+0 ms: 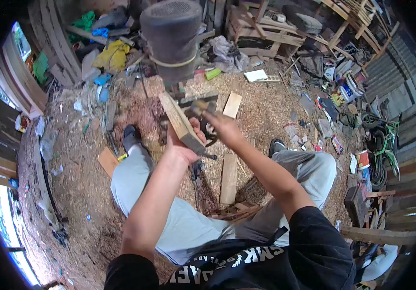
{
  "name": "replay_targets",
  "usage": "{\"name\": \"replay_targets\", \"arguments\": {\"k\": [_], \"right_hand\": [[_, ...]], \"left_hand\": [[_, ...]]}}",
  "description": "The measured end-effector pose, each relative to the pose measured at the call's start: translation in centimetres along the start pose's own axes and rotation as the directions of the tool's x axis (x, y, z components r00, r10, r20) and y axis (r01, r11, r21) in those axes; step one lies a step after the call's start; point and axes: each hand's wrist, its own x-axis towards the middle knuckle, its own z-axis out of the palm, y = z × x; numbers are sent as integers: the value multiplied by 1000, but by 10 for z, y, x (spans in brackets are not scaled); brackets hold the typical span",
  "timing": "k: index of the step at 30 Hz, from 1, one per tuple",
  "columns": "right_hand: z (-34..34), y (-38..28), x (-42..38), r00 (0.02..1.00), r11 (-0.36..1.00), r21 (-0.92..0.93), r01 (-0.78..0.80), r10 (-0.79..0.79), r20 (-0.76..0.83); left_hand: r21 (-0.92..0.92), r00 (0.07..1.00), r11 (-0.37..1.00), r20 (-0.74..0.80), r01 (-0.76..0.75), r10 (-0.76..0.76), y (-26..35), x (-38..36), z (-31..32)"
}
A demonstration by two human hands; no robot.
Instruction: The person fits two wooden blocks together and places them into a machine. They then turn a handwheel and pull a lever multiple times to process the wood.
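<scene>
A squared wooden block (pixel 181 122) slants across the middle of the view, its near end toward my body. My left hand (pixel 183 149) grips it from below, with fingertips curled round its right side. Just right of the block, my right hand (pixel 225 129) is closed round a short hammer-like tool (pixel 201 107); its brownish head is smeared by motion and overlaps the block's right edge. Beneath both hands stands a dark metal vise (pixel 211 137), largely hidden, with its screw handle (pixel 211 156) jutting out toward me.
A short pale board (pixel 232 105) and a longer one (pixel 229 179) lie beside the vise on shavings-covered ground. A dark upturned bucket (pixel 172 34) stands ahead. My legs flank the work spot. Scrap litters the right side, near a small green bike (pixel 386 145).
</scene>
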Motion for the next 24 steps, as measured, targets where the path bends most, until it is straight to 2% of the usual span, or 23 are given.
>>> {"name": "replay_targets", "arguments": {"k": [1, 2, 3, 5, 6, 7, 9, 11, 13, 16, 17, 19, 20, 21, 22, 23, 24], "right_hand": [[-1, -1, 2, 997, 999, -22, 35, -33, 65], [-3, 3, 10, 990, 997, 43, -62, 56, 131], [-3, 11, 20, 993, 998, 38, -57, 53, 110], [-8, 30, 35, 985, 973, 225, -48, 84, -153], [-22, 32, 43, 969, 936, 345, -61, 138, -205], [-36, 33, 48, 942, 930, 316, -187, 261, -212], [-74, 42, 59, 907, 873, 340, -349, 406, -109], [-103, 51, 62, 897, 880, 348, -323, 402, -185], [-126, 59, 58, 885, 887, 352, -300, 396, -245], [-146, 74, 49, 832, 822, 522, -227, 442, -335], [-148, 79, 48, 830, 824, 518, -230, 444, -338], [-154, 79, 50, 746, 672, 683, -286, 603, -281], [-156, 79, 52, 710, 512, 824, -241, 672, -210], [-166, 78, 54, 704, 505, 829, -242, 679, -208], [-177, 80, 55, 706, 116, 983, -140, 708, 17], [-184, 86, 57, 733, -298, 954, -40, 640, 231], [-186, 94, 57, 787, -554, 832, 31, 527, 321]], "left_hand": [[9, 1000, 1000, -3, 1, -1, -3, -2, 5], [8, 1000, 1000, 9, 11, -11, -4, 0, 6], [4, 1000, 1000, 19, 18, -19, -6, 0, 8], [10, 999, 1000, -29, 17, -17, -11, 4, 10], [36, 1000, 999, -19, 24, -24, -13, 5, 7], [64, 999, 997, -8, 35, -34, -15, 8, 6], [85, 999, 995, -7, 48, -48, -16, 13, 7], [74, 994, 997, -109, 28, -20, -23, 14, 14], [71, 993, 997, -114, 38, -29, -29, 16, 15], [93, 984, 995, -177, 40, -23, -37, 27, 16], [112, 983, 993, -182, 41, -20, -40, 31, 16], [127, 982, 990, -186, 64, -39, -45, 40, 16], [139, 980, 987, -192, 83, -56, -46, 43, 14], [145, 978, 986, -200, 84, -54, -47, 48, 13], [158, 975, 981, -209, 115, -81, -48, 53, 13], [167, 971, 975, -215, 146, -108, -49, 59, 13], [166, 971, 975, -214, 147, -110, -52, 60, 16]]}}
